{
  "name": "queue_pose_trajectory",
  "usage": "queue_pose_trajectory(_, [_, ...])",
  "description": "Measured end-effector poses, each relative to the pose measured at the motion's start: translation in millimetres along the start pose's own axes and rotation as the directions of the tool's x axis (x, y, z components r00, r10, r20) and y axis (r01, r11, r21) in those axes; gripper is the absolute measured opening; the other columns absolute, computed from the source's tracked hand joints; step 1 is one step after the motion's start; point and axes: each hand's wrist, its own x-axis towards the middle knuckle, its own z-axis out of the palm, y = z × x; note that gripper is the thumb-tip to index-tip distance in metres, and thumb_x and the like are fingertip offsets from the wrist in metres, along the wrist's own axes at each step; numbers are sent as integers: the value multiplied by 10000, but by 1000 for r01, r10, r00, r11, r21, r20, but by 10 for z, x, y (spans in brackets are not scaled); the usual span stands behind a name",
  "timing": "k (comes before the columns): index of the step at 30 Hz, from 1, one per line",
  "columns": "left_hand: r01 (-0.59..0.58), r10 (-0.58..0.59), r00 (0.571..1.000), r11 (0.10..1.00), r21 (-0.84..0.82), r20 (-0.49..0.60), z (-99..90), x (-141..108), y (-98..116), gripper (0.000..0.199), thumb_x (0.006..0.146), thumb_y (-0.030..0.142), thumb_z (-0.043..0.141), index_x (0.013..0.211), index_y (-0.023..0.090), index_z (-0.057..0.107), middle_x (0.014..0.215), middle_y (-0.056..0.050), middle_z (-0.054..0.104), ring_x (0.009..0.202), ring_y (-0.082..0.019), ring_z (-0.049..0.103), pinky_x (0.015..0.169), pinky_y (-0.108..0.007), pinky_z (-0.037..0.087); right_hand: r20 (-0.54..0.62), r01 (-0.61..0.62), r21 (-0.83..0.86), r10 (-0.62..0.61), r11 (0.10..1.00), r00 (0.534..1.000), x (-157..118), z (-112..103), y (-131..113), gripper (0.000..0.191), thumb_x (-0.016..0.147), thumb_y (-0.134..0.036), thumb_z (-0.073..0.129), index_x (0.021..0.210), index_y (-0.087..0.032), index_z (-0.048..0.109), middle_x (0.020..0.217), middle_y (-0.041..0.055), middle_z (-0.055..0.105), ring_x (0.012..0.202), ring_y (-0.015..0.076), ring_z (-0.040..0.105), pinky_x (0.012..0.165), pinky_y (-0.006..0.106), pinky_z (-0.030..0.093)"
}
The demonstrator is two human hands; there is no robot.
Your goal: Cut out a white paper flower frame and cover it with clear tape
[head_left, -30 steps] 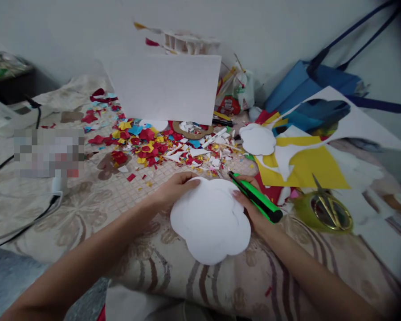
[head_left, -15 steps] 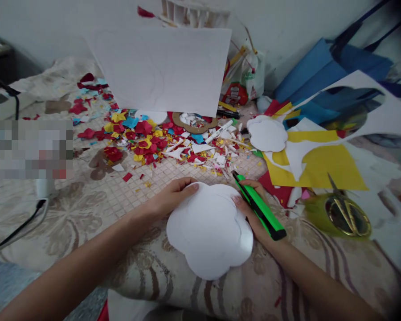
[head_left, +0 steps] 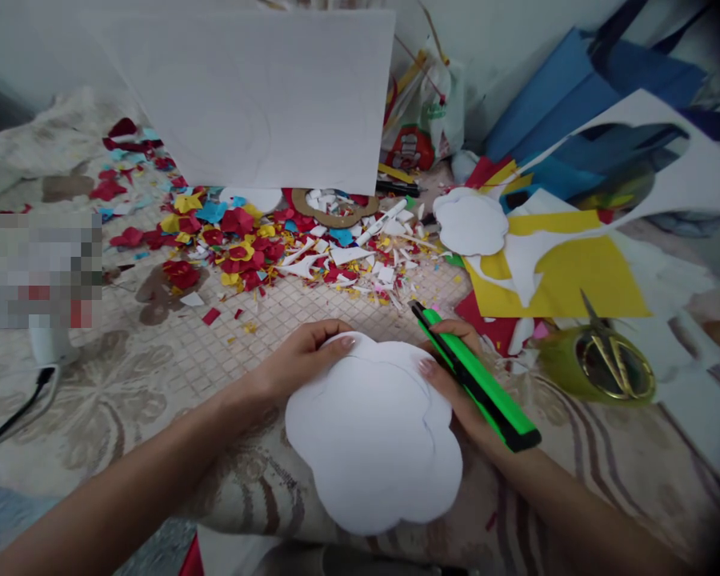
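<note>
A white flower-shaped paper cutout (head_left: 378, 440) with a faint pencil line along its edge is held between both hands above the cloth. My left hand (head_left: 312, 360) pinches its upper left edge, thumb on top. My right hand (head_left: 450, 372) grips the upper right edge with the thumb on the paper. Tucked in that same hand is a green utility knife (head_left: 480, 380), its black tip pointing up and left, away from the paper. Whether its blade is out I cannot tell.
Red, yellow, blue and white paper scraps (head_left: 246, 248) cover the middle. Behind them stands a white sheet (head_left: 264, 104). At right are a smaller white cutout (head_left: 471, 222), yellow paper (head_left: 564, 276), scissors (head_left: 612, 360) on a tape roll (head_left: 558, 360), and a blue bag (head_left: 534, 96).
The flower cutout has come slightly nearer and lower, tilting to show more of its face. The knife's rear end has swung right. The camera view has shifted a little downward and right.
</note>
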Motion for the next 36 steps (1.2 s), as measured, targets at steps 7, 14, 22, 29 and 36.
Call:
queue_pose_trajectory(7, [46, -46, 999, 998, -37, 10, -12, 9, -15, 368, 806, 488, 602, 942, 148, 643, 682, -4, 613, 521, -85, 518, 435, -168, 372, -14, 57, -47, -57, 997, 998, -23, 19, 15, 320, 810, -358, 628, 1070, -311, 448, 769, -32, 553, 638, 139, 519, 556, 266, 434])
queue_pose_trajectory(14, [41, -136, 948, 948, -315, -286, -13, 78, -40, 324, 742, 432, 671, 930, 178, 602, 650, 22, 614, 462, -100, 547, 406, -190, 433, -73, -75, 83, 81, 994, 994, 29, -9, 71, 397, 770, -456, 646, 1104, -301, 497, 906, 9, 584, 808, 203, 561, 666, 336, 470])
queue_pose_trajectory(22, [-4, -121, 945, 925, -381, -305, -27, 86, -29, 335, 744, 381, 691, 1000, 196, 579, 729, 6, 670, 529, -137, 618, 431, -218, 496, -67, -118, 175, 131, 977, 989, 45, -44, 117, 409, 739, -369, 706, 1087, -312, 498, 952, -10, 595, 818, 175, 569, 658, 306, 470])
queue_pose_trajectory(29, [13, -88, 978, 930, -367, -190, -40, 55, -8, 351, 740, 349, 718, 1014, 201, 558, 818, -11, 702, 567, -132, 637, 464, -214, 526, -81, -155, 296, 187, 943, 979, 91, -13, 117, 421, 703, -373, 728, 1052, -301, 503, 776, -36, 543, 669, 145, 529, 558, 274, 455])
queue_pose_trajectory(36, [-54, -87, 946, 908, -416, -313, 9, 86, 10, 429, 708, 319, 737, 1076, 188, 561, 779, -11, 703, 556, -141, 641, 485, -232, 533, -105, -151, 338, 197, 929, 975, 140, -21, 78, 448, 705, -418, 708, 1082, -303, 495, 910, 2, 603, 803, 193, 593, 655, 333, 507])
